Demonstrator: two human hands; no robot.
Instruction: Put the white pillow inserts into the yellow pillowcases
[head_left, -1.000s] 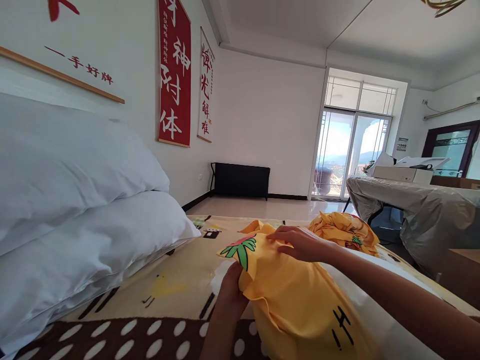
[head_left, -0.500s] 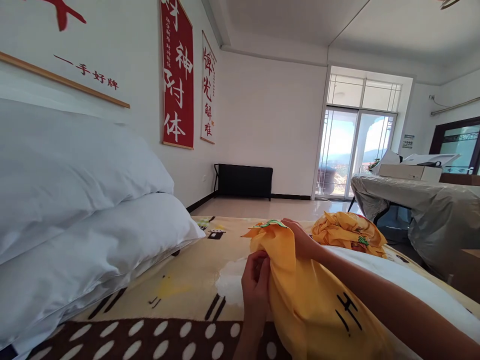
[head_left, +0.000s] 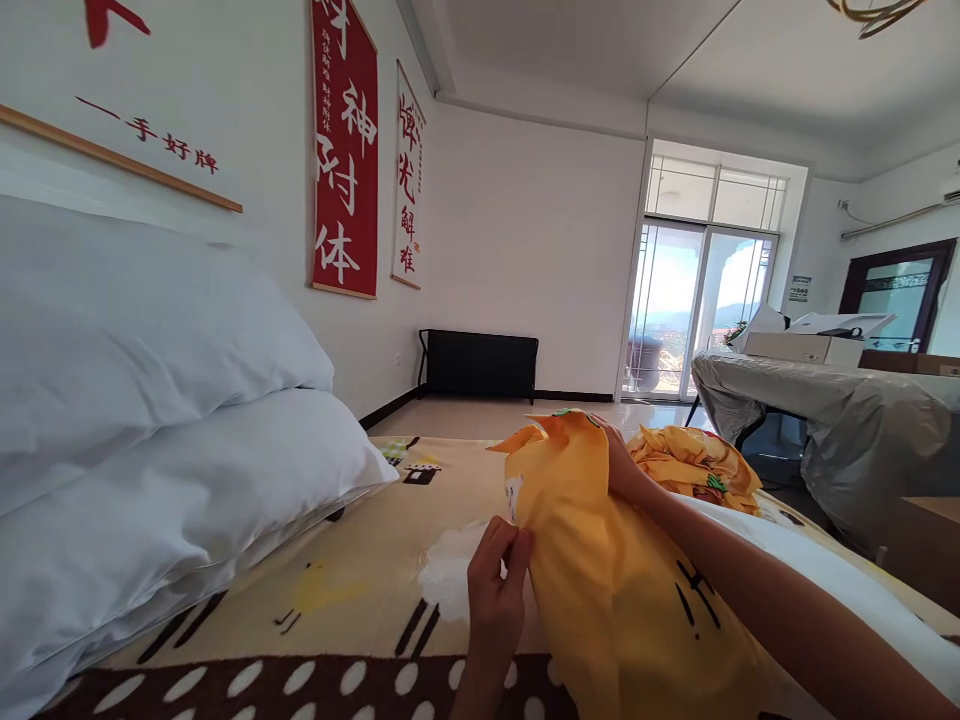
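Note:
A yellow pillowcase with a black "Hi!" print stands bunched up in front of me. My left hand pinches its left edge between thumb and fingers. Behind the raised upper end is my right hand, closed on the cloth, with its fingers mostly hidden by the fabric. Under my right forearm lies a white pillow, partly covered. Beyond it a second bundle of yellow printed cloth rests crumpled on the bed.
White pillows are stacked at the left on a cream patterned blanket with a brown dotted border. A plastic-covered table with boxes stands at the right. A folded black frame leans by the far wall.
The upper end of the pillowcase has risen and spread with my right hand. My left hand has shifted slightly down and left along its edge. The view has turned a little right.

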